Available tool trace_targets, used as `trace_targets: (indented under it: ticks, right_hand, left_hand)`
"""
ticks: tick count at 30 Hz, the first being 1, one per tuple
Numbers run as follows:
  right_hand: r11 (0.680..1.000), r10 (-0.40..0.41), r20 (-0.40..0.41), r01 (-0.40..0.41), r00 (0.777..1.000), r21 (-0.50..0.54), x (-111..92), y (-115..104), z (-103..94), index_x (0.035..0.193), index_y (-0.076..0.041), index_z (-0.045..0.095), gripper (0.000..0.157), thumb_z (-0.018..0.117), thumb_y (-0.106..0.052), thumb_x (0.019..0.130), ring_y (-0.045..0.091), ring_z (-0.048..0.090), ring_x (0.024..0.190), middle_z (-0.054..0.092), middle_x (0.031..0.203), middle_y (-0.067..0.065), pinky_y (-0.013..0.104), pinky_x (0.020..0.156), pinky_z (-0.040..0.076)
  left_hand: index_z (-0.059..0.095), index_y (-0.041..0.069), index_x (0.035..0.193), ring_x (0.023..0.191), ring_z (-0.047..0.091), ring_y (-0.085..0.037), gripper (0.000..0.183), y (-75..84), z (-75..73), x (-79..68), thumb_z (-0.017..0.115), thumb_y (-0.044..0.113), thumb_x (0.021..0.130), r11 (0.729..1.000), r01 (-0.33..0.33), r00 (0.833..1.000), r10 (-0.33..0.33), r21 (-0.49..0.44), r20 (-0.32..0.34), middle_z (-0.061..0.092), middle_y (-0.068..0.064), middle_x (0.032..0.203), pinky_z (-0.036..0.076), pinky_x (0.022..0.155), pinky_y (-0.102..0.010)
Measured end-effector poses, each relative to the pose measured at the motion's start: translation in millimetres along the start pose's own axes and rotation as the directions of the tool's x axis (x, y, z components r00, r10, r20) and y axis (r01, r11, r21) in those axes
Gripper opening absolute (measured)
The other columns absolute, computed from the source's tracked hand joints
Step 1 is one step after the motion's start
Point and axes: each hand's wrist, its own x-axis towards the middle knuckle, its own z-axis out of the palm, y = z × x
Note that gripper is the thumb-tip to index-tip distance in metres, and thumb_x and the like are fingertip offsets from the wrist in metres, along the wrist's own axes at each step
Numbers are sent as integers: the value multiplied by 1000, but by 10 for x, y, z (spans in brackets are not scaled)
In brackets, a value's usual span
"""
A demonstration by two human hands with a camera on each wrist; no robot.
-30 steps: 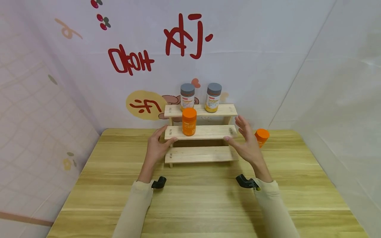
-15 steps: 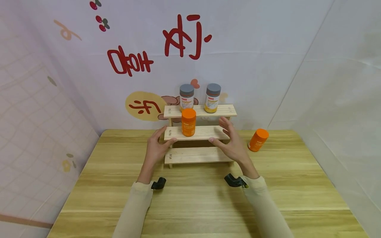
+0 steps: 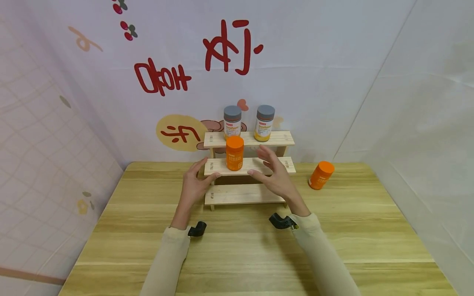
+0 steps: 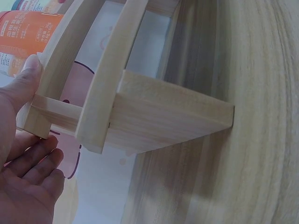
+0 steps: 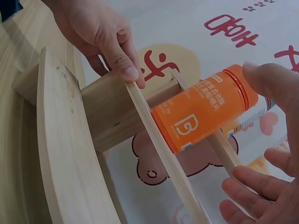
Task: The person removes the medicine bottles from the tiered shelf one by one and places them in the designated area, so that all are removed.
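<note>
A three-tier wooden shelf [image 3: 244, 194] stands on the table. My left hand [image 3: 195, 181] holds the left end of its middle board; in the left wrist view the thumb lies on the board [image 4: 70, 51] and the fingers bend around its end. On that middle tier, left of centre, an orange bottle [image 3: 235, 156] with an orange lid stands upright. My right hand [image 3: 275, 174] is just right of this bottle, thumb and fingers spread apart, with nothing in it. In the right wrist view the bottle [image 5: 201, 112] lies between thumb and fingers, with no grip on it.
Two grey-lidded bottles, one on the left [image 3: 232, 123] and one on the right [image 3: 264, 123], stand on the top tier. Another orange bottle [image 3: 321, 176] is on the table [image 3: 237, 255] right of the shelf. A printed white wall [image 3: 314, 90] rises behind.
My right hand has moved left, from the shelf's right end toward the orange bottle on the middle tier. It no longer covers the orange bottle on the table. The left hand stays put.
</note>
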Motion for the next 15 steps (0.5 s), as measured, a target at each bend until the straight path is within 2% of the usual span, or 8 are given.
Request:
trace_targets:
  ticks: [6, 15]
  right_hand:
    - [999, 13, 4, -13, 1000, 50, 54, 5, 69, 162, -16, 27, 86, 78, -13, 93, 38, 37, 150, 38, 162, 18, 59, 125, 28]
    - [998, 31, 13, -31, 999, 49, 114, 29, 166, 160, -20, 33, 81, 79, -22, 92, 32, 45, 146, 44, 159, 15, 54, 123, 36]
  left_hand:
    - [49, 15, 154, 152, 38, -31, 84, 4, -8, -10, 82, 49, 84, 1000, 5, 1000, -5, -9, 3, 47, -11, 159, 37, 122, -53]
    - [49, 15, 154, 151, 38, -31, 85, 1, -1, -12, 82, 50, 84, 1000, 2, 1000, -2, -16, 2, 48, -10, 158, 37, 122, -53]
